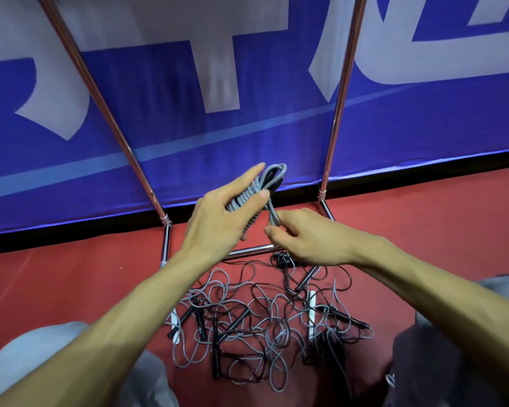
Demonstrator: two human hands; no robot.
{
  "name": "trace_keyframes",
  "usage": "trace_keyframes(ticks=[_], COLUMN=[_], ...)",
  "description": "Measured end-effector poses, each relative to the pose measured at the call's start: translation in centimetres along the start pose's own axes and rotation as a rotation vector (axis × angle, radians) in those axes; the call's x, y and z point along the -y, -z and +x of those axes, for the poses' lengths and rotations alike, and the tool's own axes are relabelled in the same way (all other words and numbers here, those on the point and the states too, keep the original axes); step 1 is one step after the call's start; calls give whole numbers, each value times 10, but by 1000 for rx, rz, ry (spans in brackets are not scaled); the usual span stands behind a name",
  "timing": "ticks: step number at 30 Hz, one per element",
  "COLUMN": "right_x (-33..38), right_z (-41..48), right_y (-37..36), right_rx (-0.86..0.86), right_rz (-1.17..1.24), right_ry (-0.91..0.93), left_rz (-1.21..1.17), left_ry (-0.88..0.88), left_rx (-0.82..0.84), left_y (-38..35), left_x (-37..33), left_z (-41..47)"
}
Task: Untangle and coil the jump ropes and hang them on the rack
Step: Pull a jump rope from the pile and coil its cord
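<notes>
Over red floor (56,289), arms outstretched, left grip (218,218) clasps the coiled grey rope (241,201), right grip (306,236) pinches its tail.

No words can be read here. The big blue cloth banner (262,136) along the back has very large white letter shapes (215,54) on it. They are cut off at the top and at the sides, and they are a bit blurry, so I cannot tell what they say. The one in the middle looks like a cross or a T.
</notes>
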State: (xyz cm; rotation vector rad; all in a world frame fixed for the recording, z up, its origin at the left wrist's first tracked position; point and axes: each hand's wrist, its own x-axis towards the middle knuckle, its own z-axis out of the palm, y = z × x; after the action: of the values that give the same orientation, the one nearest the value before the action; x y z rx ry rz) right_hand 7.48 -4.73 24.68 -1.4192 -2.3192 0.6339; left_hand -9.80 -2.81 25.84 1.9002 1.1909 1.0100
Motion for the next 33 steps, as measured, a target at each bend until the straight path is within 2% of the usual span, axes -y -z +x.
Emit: trace_keyframes(ticks=[4, 9, 12, 17, 21, 27, 30, 33], right_x=[-1, -5, -8, -9, -4, 7, 4, 3], right_z=[-2, -6, -7, -7, -10, -11, -8, -9], right_y=[9, 7, 7, 12, 15, 17, 15, 17], right_rx=[45, -11, -88, -380, -543, -534, -545, -530], right_rz=[11, -164, -247, -257, -99, 452, 307, 274], right_ry=[-77, -111, -70, 27, 50, -77, -15, -62], left_rz=[194, 437, 494, 462, 475, 221, 199, 158], left_ry=[13, 84, 109, 142, 167, 212, 217, 247], left_rx=[-46, -61, -69, -60, -21, -5, -1, 8], left_y=[-6, -8, -6, 1, 4, 7, 9, 9], left_x=[7, 13, 17, 19, 21, 20, 21, 21], left_z=[0, 7, 10, 16, 20, 22, 21, 21])
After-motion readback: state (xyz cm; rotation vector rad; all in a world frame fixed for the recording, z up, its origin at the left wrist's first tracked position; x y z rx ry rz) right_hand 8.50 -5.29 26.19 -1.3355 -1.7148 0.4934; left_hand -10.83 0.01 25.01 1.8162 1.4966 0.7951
